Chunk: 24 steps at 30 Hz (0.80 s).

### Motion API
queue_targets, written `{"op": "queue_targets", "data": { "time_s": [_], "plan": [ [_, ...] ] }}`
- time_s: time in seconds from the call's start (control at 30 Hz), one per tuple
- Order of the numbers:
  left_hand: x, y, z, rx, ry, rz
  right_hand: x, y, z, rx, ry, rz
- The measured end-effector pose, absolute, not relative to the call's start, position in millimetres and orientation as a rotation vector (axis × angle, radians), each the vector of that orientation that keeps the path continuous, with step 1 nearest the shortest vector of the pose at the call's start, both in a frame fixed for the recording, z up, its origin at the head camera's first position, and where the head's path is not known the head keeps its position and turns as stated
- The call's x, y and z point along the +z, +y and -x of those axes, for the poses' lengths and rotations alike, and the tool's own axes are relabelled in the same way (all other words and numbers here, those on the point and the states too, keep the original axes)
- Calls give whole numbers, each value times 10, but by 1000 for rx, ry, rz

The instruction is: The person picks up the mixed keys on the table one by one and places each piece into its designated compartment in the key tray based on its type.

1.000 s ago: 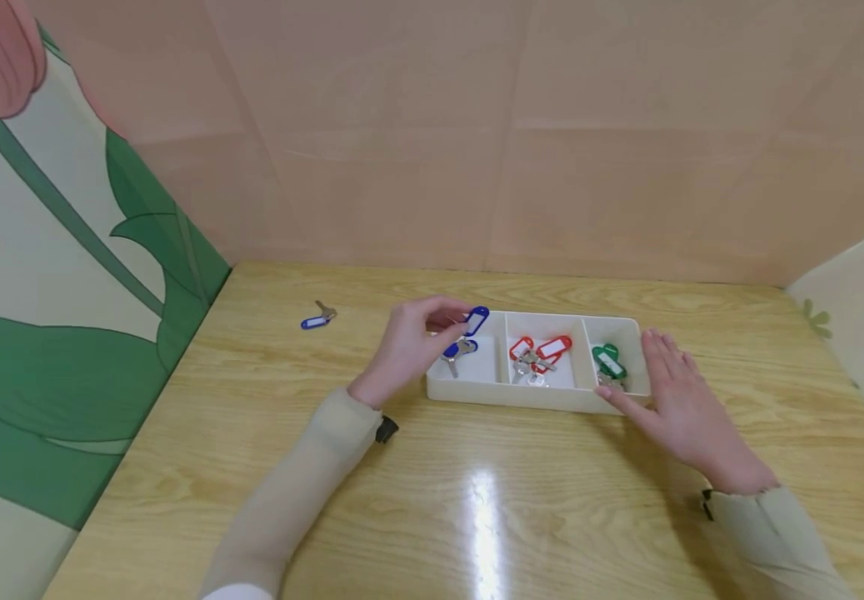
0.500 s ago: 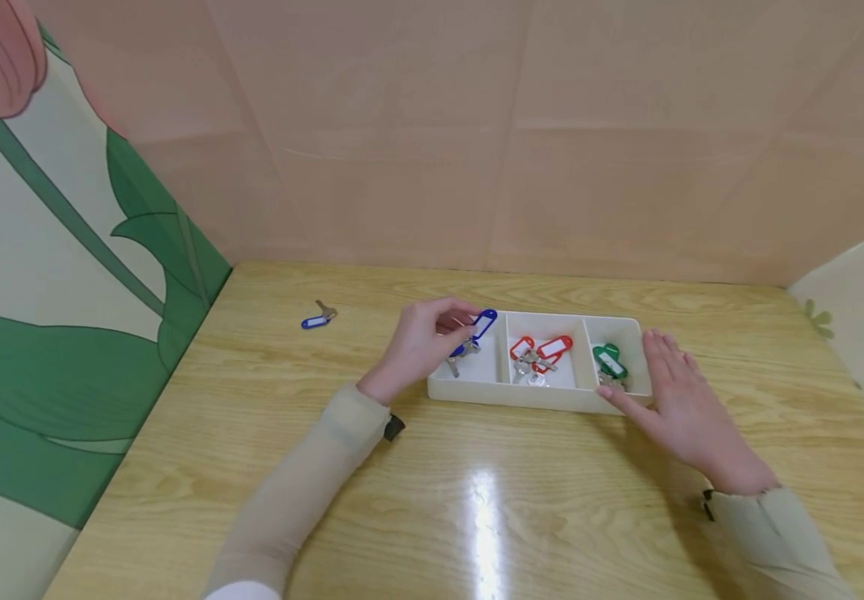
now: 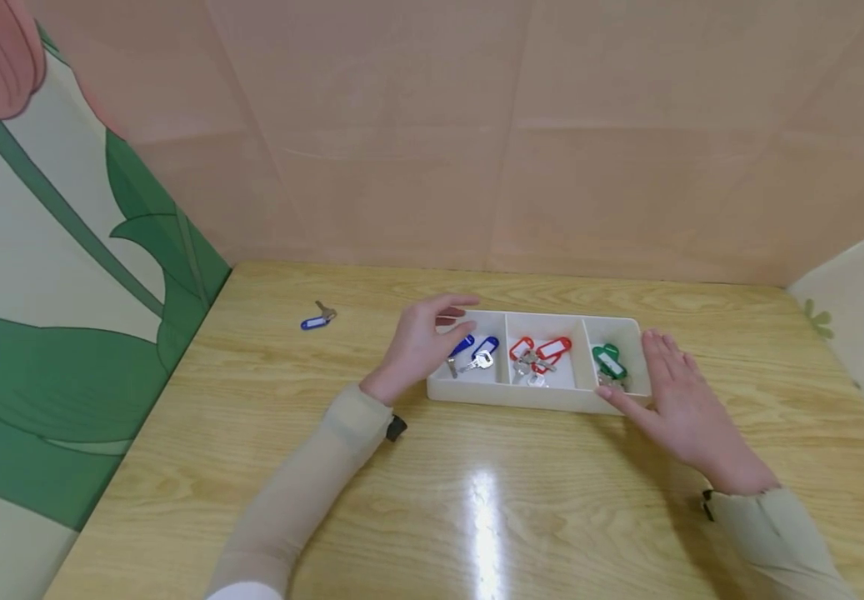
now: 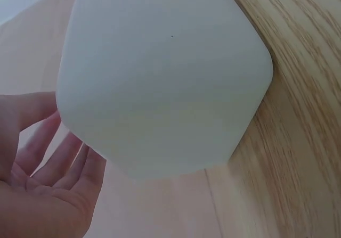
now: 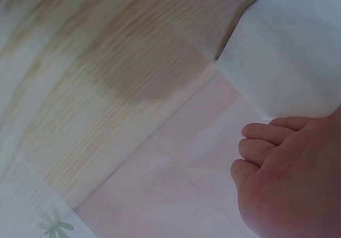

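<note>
A white tray (image 3: 544,398) with three compartments stands on the table. Over its left end my left hand (image 3: 426,337) hovers, thumb and fingers apart and holding nothing. Below those fingers, keys with blue tags (image 3: 485,347) lie in the left compartment, partly hidden by the hand. Keys with red tags (image 3: 554,347) fill the middle compartment, and keys with green tags (image 3: 609,362) the right one. With straight fingers, my right hand (image 3: 682,404) rests against the tray's right end, its thumb at the front corner. Both wrist views show the tray's outer wall (image 4: 165,89) close up.
One more key with a blue tag (image 3: 316,321) lies on the wooden table (image 3: 402,500), left of the tray. A pink wall (image 3: 506,167) rises behind the table. Panels with plant drawings flank it on both sides.
My left hand has shifted slightly right and let go of a blue-tagged key, which now lies in the left compartment. My right hand has stayed at the tray's end.
</note>
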<state>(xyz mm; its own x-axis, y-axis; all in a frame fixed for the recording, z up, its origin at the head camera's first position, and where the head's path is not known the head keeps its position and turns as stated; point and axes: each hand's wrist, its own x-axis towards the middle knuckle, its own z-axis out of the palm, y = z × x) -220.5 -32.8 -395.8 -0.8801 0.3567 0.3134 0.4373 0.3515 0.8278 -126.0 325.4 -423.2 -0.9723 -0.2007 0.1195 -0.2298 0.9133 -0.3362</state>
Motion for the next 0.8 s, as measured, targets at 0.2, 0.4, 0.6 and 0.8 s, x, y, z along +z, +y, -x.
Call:
{"op": "queue_targets", "data": {
  "time_s": [0.2,0.4,0.6,0.8],
  "plan": [
    [-3938,-377,2186,-1572,-2482,742,-4241,3251,1259,539,-2989,-340],
    [-3926,-428,2166,-1628,-2448,742,-4239,3253,1265,540,-2978,-347],
    [-3935,-481,2130,-1628,-2443,718,-4241,3255,1275,534,-2975,-354],
    [-3955,-541,2070,-1602,-2459,732,-4253,3262,1270,544,-2972,-354]
  ]
}}
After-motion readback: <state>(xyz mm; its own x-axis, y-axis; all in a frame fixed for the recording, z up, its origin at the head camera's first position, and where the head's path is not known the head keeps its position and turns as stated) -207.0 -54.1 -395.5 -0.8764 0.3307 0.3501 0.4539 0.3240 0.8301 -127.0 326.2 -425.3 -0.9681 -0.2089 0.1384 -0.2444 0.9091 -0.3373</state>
